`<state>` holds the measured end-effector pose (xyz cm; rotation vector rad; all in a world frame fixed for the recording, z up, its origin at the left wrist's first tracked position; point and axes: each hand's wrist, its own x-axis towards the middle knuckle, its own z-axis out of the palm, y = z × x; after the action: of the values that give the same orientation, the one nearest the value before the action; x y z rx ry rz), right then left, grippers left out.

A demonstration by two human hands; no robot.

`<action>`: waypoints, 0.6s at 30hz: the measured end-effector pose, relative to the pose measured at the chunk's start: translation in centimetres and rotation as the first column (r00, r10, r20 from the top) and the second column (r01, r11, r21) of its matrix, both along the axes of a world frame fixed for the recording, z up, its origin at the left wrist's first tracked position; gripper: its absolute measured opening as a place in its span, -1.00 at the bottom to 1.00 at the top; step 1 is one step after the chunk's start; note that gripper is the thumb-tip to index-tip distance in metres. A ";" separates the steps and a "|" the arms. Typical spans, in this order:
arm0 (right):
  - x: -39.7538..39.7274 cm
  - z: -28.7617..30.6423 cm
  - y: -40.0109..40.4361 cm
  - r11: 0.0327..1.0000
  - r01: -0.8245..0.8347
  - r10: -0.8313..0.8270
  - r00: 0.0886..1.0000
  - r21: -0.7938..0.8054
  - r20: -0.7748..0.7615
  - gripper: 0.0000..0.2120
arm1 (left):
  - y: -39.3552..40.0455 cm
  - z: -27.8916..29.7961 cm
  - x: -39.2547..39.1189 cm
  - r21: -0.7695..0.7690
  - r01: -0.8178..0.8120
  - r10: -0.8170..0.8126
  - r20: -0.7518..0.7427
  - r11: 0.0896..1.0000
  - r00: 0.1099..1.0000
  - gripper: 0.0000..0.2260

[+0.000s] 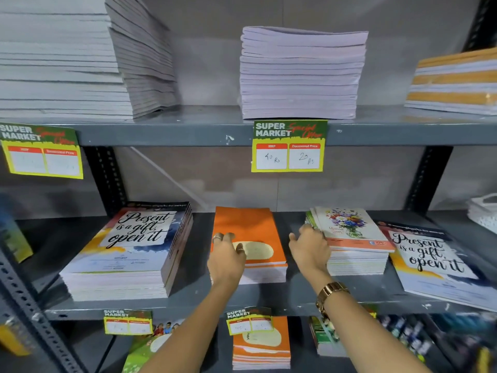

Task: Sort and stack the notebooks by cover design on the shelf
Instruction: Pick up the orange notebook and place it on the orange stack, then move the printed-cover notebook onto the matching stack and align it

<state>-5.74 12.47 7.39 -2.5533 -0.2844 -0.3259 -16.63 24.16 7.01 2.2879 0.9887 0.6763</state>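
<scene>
On the middle shelf (188, 297), toward its left end, a tall stack of "Present is a gift, open it" notebooks (129, 251) sits squared and finished-looking. At the shelf's centre lies a shorter orange notebook stack (247, 227), its cream oval label facing up. The left hand (228, 254) rests flat on that stack's near left corner, fingers spread and loosely curled over the cover, pressing rather than holding anything. Just right of it, the right hand (309, 249) reaches across to the left edge of the floral-cover notebook stack (349, 232), fingers bent against the fanned upper copies; whether it has pinched one or only touches the edge cannot be told. That pile is ragged at the top, with green-edged covers peeking out beneath the flowers, so it looks mixed. At the right end a single "Present is a gift" notebook (435, 259) lies askew, overhanging the front edge, apart from its matching pile. By this judgement the sorting is well along: two stacks seem settled, while the floral pile needs squaring and the stray copy must go left.
</scene>
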 end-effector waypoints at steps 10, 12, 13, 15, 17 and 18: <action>4.4 0.5 -12.1 0.994 0.111 -0.107 0.979 -0.017 0.175 -0.78 | -9.7 -0.4 6.1 -0.096 0.263 -0.242 0.185 0.960 0.952 -0.80; 5.5 0.0 -14.6 0.989 0.136 -0.124 0.977 -0.065 0.171 -0.76 | -11.6 -0.8 7.4 -0.135 0.324 -0.296 0.190 0.936 0.936 -0.82; 6.0 -0.2 -15.9 0.981 0.160 -0.139 0.975 -0.109 0.172 -0.75 | -12.7 -0.8 8.0 -0.157 0.348 -0.320 0.178 0.924 0.931 -0.83; 7.3 -1.0 -18.7 0.951 0.209 -0.169 0.968 -0.228 0.184 -0.70 | -15.1 -1.2 9.4 -0.185 0.390 -0.362 0.164 0.902 0.917 -0.84; 8.5 -1.8 -21.3 0.908 0.243 -0.183 0.963 -0.340 0.200 -0.70 | -17.3 -1.8 10.7 -0.236 0.409 -0.377 0.171 0.881 0.910 -0.85; 9.1 -2.1 -22.7 0.892 0.250 -0.190 0.963 -0.378 0.190 -0.73 | -18.5 -2.0 11.5 -0.267 0.415 -0.379 0.178 0.869 0.908 -0.86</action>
<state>3.38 -10.20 5.29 -2.9798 -0.1210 -0.6005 -5.14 5.63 4.99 2.0610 0.4937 0.4447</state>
